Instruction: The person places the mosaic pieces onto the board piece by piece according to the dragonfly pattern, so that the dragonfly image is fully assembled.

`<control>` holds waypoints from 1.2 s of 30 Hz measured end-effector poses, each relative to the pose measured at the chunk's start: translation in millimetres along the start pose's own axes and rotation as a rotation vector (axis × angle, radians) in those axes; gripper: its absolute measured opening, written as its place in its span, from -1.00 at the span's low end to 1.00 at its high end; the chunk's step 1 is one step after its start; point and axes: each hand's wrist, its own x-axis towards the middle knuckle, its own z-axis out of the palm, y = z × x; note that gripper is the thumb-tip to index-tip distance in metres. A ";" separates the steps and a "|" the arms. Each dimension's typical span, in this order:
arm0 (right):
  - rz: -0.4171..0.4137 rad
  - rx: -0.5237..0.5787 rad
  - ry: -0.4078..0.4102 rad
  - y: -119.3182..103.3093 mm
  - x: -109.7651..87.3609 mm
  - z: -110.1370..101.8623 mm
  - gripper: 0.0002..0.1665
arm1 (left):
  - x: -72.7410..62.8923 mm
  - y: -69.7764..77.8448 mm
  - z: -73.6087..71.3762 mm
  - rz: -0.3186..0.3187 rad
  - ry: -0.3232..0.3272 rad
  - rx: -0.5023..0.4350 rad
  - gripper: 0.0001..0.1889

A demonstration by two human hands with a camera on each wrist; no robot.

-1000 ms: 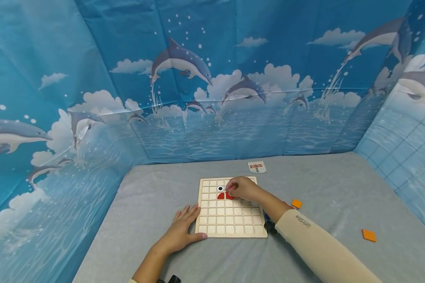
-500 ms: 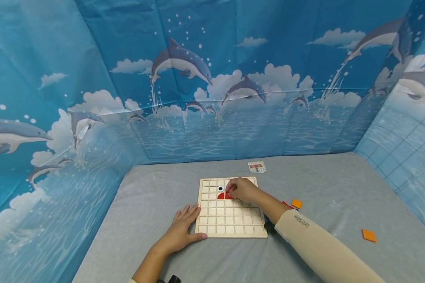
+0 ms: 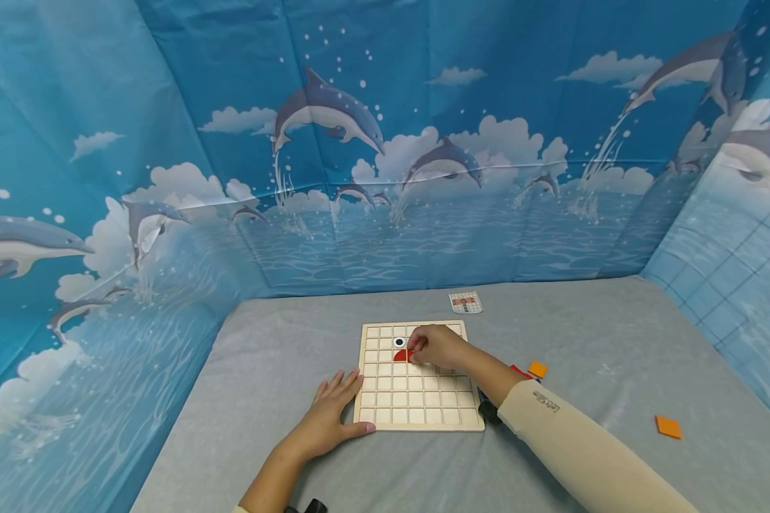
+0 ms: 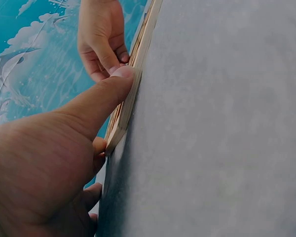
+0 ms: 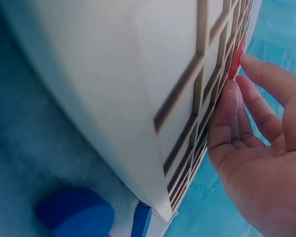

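A wooden grid board (image 3: pixel 417 417) lies on the grey cloth. My left hand (image 3: pixel 330 413) rests at its near left corner, fingers spread along the left side and thumb (image 4: pixel 122 72) on the front edge. Over the far part of the board, my right hand (image 3: pixel 440 347) pinches a small red tile (image 5: pixel 235 64) at a grid cell, its fingers partly covering the tile. Just left of it sits another red tile (image 3: pixel 401 355) with a curved edge. Above that one is a white tile with a black-ringed dot (image 3: pixel 400 342), like an eye.
A small pattern card (image 3: pixel 466 303) lies behind the board. Orange tiles, one near the sleeve (image 3: pixel 537 369) and another farther right (image 3: pixel 669 427), lie on the cloth. Blue pieces (image 5: pixel 141 219) sit beside the board's right edge, partly hidden by the right arm. A dolphin-print curtain (image 3: pixel 385 235) stands behind.
My right hand has shifted slightly down and left, and its red tile has come up close against the other red one. The left hand stays at the corner.
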 end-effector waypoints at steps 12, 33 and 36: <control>-0.022 -0.040 0.029 1.6 0.7 1.5 -0.90 | -0.2 0.2 0.2 -0.009 -0.006 -0.006 0.01; -0.013 0.077 0.051 -0.3 -6.0 -6.2 -0.85 | -0.2 0.5 -1.2 -0.011 -0.020 -0.009 0.01; -0.032 0.119 0.067 -5.5 -9.2 -14.0 -0.80 | -0.1 0.9 -1.7 -0.017 -0.021 -0.006 0.01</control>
